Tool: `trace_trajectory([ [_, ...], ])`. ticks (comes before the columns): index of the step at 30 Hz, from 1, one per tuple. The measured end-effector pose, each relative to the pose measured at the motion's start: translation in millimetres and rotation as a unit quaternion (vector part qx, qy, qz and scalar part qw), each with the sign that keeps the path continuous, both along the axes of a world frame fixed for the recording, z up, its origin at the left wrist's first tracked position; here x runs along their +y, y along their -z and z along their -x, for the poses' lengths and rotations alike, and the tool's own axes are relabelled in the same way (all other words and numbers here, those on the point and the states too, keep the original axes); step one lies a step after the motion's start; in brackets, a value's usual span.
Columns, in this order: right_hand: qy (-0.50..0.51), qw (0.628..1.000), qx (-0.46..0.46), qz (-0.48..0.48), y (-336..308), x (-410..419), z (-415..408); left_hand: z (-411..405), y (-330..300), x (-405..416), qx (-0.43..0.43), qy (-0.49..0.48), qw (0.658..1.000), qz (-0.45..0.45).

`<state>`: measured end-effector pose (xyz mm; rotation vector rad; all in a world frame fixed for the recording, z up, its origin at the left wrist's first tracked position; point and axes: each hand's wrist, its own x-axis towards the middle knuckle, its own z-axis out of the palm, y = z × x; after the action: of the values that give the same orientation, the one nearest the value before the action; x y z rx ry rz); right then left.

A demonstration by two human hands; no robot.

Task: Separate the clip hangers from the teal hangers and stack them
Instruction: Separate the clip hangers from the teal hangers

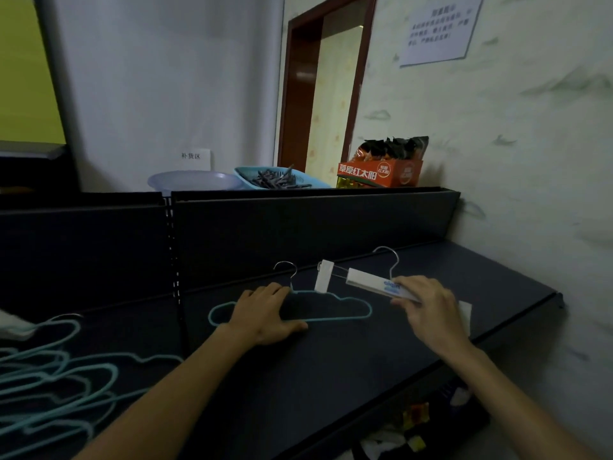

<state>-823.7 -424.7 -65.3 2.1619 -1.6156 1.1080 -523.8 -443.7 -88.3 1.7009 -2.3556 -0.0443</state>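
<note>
Looking down from head height, two bare forearms reach over a dark shelf point(331, 360) set against a pale wall. At the centre lies a single teal hanger point(335, 312), flat on the shelf, its metal hook pointing toward 12 o'clock. The left hand point(265, 315) rests palm-down on the hanger's left half, fingers straight and laid together, thumb stretched along the bottom bar. At about 2 o'clock from that hanger, the right hand point(428, 307) pinches the white bar of a clip hanger point(368, 280) between thumb and fingers; the hanger sits tilted, its left white clip overlapping the teal hanger's top edge (whether they touch cannot be told). Its metal hook rises toward 12 o'clock.

At 8 o'clock, near the frame's left edge, a loose pile of teal hangers point(56, 376) overlaps on the neighbouring shelf section. Behind the shelf's upright back panel, at 12 o'clock, sit a clear plastic basin point(195, 181), a blue basket point(282, 177) of dark items, and an orange carton point(381, 169) of packets.
</note>
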Motion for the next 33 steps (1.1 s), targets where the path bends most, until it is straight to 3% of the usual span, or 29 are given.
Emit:
trace_trajectory([
  [15,-0.106,0.994,-0.005,-0.037,17,-90,14,25,1,-38,0.003,-0.059,0.99,-0.127],
  [22,-0.135,0.991,0.013,-0.025,13,-97,83,69,2,-29,-0.004,-0.131,0.989,-0.065],
  [33,-0.098,0.994,0.005,-0.037,15,-73,237,219,9,-29,0.008,-0.089,0.996,-0.014],
])
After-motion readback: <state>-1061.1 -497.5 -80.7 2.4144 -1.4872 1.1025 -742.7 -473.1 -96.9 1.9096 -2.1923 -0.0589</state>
